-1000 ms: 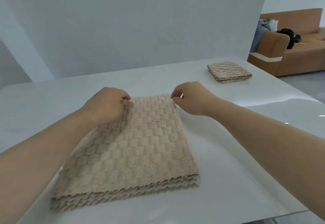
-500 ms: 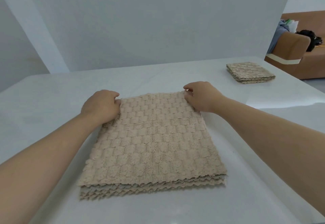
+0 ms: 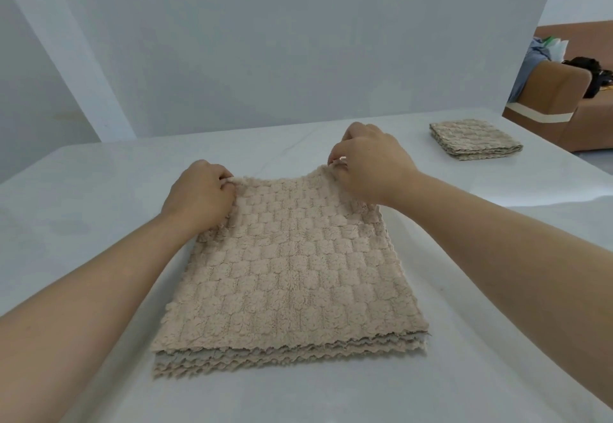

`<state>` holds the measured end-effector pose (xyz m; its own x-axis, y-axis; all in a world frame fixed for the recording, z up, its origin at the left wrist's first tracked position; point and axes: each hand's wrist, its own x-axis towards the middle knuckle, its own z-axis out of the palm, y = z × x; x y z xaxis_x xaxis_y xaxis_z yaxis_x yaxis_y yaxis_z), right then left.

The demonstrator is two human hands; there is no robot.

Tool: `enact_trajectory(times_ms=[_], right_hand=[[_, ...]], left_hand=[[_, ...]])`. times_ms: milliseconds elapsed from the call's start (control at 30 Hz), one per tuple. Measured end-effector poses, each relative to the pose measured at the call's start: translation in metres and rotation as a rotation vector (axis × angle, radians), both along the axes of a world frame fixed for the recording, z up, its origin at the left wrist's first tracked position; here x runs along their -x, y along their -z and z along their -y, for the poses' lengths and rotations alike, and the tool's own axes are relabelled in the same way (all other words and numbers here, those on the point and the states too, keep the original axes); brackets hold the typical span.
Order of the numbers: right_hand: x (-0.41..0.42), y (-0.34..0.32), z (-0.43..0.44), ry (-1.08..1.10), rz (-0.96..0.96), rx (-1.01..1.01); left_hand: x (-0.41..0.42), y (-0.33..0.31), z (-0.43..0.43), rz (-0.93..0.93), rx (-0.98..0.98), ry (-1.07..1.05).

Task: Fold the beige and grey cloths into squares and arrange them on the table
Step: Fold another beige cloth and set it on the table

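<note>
Resting low a moment ago, my left hand [image 3: 199,197] and right hand [image 3: 371,167] are now pinching and lifting the far corners of the beige cloth [image 3: 292,276] lying mid-table [image 3: 99,190], probably beginning the next fold.

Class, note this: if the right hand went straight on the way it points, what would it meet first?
The right hand, pinching the beige cloth, would likely cross bare table, then reach the wall; the folded cloth sits aside.

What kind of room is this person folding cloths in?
Probably a home living area: a brown sofa with clothes heaped on it stands beyond the white table, which a plain white panel screens off.
</note>
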<state>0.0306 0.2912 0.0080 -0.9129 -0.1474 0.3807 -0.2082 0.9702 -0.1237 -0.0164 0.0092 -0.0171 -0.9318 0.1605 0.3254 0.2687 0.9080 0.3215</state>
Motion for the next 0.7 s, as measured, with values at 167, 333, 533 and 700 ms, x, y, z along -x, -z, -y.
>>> enact_trajectory(times_ms=[167, 333, 533, 700], right_hand=[[-0.007, -0.007, -0.001, 0.08, -0.013, 0.465], [-0.011, -0.017, -0.016, 0.162, 0.203, 1.245], [-0.032, -0.026, -0.046, 0.206, 0.159, 1.323], [-0.06, -0.057, -0.092, 0.262, 0.078, 1.319]], left_hand=[[-0.025, -0.032, -0.028, -0.007, -0.28, 0.054], [-0.047, -0.066, -0.069, 0.009, -0.583, 0.148], [-0.067, -0.103, -0.133, 0.266, -0.994, 0.286], [-0.078, -0.119, -0.186, 0.488, -1.158, 0.298]])
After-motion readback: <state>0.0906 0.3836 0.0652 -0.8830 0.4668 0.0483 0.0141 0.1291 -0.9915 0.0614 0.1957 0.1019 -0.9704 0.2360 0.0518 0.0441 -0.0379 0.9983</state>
